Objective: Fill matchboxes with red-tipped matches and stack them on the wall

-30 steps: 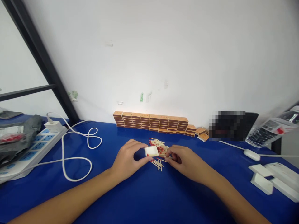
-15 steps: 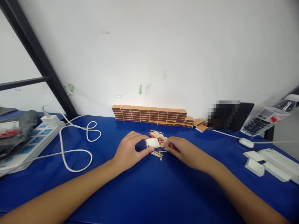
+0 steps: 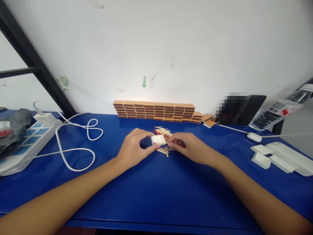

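Between thumb and fingers, my left hand holds a small white matchbox tray by its left side. A few red tips show at the tray's near left corner. My right hand is closed, its fingertips pinched just right of the tray; what they hold, if anything, is too small to tell. Behind and beside the tray lies a pile of red-tipped matches, partly hidden by the right hand. Several loose matches lie crossed in front of it.
Stacked matchboxes line the wall, with some loose boxes at their right end. A power strip and white cable lie left. On the right are a dark device, bottle and white blocks.
The view has tilted down, so everything appears higher in the picture. My right hand has moved slightly left, nearer the tray. My left hand still holds the tray.
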Demonstrator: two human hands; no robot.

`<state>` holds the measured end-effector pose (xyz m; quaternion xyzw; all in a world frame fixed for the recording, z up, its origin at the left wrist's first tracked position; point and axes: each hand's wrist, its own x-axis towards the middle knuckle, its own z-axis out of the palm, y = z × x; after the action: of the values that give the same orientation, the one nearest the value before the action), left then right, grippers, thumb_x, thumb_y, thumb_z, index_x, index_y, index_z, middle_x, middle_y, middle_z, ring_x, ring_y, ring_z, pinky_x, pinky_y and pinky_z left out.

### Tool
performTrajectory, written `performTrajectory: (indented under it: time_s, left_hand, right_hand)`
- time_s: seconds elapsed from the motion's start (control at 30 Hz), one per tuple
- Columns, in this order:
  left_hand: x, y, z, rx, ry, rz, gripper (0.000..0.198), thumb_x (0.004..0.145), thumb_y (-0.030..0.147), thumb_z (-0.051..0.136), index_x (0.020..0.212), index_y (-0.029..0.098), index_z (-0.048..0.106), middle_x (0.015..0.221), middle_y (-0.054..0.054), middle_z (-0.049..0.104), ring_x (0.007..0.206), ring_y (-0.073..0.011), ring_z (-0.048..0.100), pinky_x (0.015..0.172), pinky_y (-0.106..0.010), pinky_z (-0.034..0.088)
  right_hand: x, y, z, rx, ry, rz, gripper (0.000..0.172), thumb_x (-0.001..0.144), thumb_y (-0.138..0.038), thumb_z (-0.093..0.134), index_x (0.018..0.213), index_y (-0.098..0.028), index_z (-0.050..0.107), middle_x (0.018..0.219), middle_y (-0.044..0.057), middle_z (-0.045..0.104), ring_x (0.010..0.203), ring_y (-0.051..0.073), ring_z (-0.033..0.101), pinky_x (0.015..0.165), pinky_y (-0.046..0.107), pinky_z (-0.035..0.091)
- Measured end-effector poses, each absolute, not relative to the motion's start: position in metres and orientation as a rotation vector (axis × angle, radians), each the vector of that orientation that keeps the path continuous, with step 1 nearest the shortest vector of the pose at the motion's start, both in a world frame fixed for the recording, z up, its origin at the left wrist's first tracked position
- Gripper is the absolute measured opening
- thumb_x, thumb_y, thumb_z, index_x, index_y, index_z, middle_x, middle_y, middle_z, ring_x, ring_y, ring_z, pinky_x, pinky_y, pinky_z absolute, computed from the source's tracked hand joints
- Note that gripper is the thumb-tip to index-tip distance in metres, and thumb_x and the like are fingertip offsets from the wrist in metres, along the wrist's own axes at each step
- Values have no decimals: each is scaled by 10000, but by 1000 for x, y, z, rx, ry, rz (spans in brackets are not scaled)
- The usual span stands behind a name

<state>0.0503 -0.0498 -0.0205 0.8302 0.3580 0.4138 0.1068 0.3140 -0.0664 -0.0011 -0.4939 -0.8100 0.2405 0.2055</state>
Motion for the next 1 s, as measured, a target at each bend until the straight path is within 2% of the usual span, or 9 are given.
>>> performTrajectory:
  time_s: [0.13, 0.23, 0.37, 0.53, 0.73, 1.0]
  left_hand:
    - [50, -49, -21, 2454, 1060, 1213, 269, 863, 360, 878, 1062, 215, 771, 1038, -32, 809, 953, -227, 697, 853, -385, 573]
    - [51, -49, -22, 2463, 1039, 1234, 267, 867, 363, 875, 1060, 211, 769, 1037, -28, 812, 945, -219, 700, 861, -379, 576]
    - [51, -50, -23, 2469, 1013, 1203, 280, 867, 350, 875, 1082, 209, 766, 1051, -36, 810, 953, -221, 708, 878, -381, 577]
    - [52, -49, -22, 2482, 1008, 1235, 277, 867, 351, 875, 1081, 210, 768, 1054, -33, 812, 949, -216, 704, 876, -373, 569]
    - [51, -49, -22, 2481, 1008, 1226, 283, 858, 358, 881, 1082, 222, 773, 1051, -35, 811, 948, -227, 708, 848, -382, 579]
    - [52, -49, -22, 2510, 966, 1194, 258, 867, 341, 868, 1073, 217, 776, 1043, -40, 810, 949, -227, 713, 860, -377, 579]
  right_hand:
    - [336, -62, 6, -1514, -2320, 619, 261, 978, -451, 610, 962, -211, 711, 816, 26, 670, 694, 170, 559, 658, 309, 417]
    - [349, -58, 8, -1626, -2358, 743, 243, 927, -454, 658, 971, -218, 698, 833, 32, 677, 715, 185, 577, 648, 309, 432]
    - [348, -58, 8, -1614, -2344, 845, 298, 973, -487, 573, 898, -217, 676, 801, 35, 664, 699, 182, 555, 635, 310, 424]
    - [347, -65, 20, -1618, -2329, 748, 337, 976, -521, 576, 913, -212, 694, 814, 49, 684, 712, 186, 563, 644, 310, 422]
    - [344, -72, 31, -1556, -2469, 1053, 335, 959, -546, 638, 919, -226, 728, 825, 34, 682, 719, 181, 557, 632, 300, 413]
    - [333, -76, 23, -1588, -2480, 1027, 279, 955, -501, 646, 904, -238, 723, 812, 27, 690, 698, 180, 563, 615, 303, 409]
